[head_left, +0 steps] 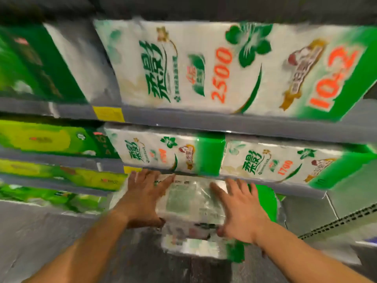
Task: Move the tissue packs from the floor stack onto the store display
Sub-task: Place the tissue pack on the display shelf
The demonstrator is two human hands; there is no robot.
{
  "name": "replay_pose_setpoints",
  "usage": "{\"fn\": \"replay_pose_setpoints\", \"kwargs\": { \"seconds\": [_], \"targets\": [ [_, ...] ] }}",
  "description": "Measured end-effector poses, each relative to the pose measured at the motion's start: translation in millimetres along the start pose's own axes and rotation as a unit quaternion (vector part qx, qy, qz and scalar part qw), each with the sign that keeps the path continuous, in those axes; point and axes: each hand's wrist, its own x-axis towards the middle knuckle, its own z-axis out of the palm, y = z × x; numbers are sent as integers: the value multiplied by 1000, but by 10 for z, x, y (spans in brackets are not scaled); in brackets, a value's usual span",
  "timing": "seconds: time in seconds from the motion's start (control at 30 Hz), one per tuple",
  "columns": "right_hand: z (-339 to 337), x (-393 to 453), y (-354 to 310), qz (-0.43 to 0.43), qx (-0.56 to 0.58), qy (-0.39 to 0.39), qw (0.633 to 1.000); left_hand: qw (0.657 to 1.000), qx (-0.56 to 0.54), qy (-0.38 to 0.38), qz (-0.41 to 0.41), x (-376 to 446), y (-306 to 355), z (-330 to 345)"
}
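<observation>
Fingers (234,184) lie straight and spread as we press our left hand (142,199) and right hand (240,209) flat on the tissue pack (191,203), low in the near middle, its far end just under the shelf (265,129) edge. We judge we are sliding it into the bottom display slot; next it needs a level push inward. Blur smears the print, and the slot's depth and any floor stack are out of sight.
</observation>
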Motion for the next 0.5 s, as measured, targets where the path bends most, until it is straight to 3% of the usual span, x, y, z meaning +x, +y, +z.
{"fn": "replay_pose_setpoints", "kwargs": {
  "seconds": [0.2,0.37,0.5],
  "targets": [
    [-1909,-503,-220,-22,-50,137,989,986,52,156,14,-616,-204,-1917],
    [-3346,-1143,-482,-36,-110,283,952,948,106,299,-9,-1424,-210,-3357],
    [-4143,-1685,-774,-43,-134,395,908,896,126,426,-15,-2104,-239,-4145]
  ]
}}
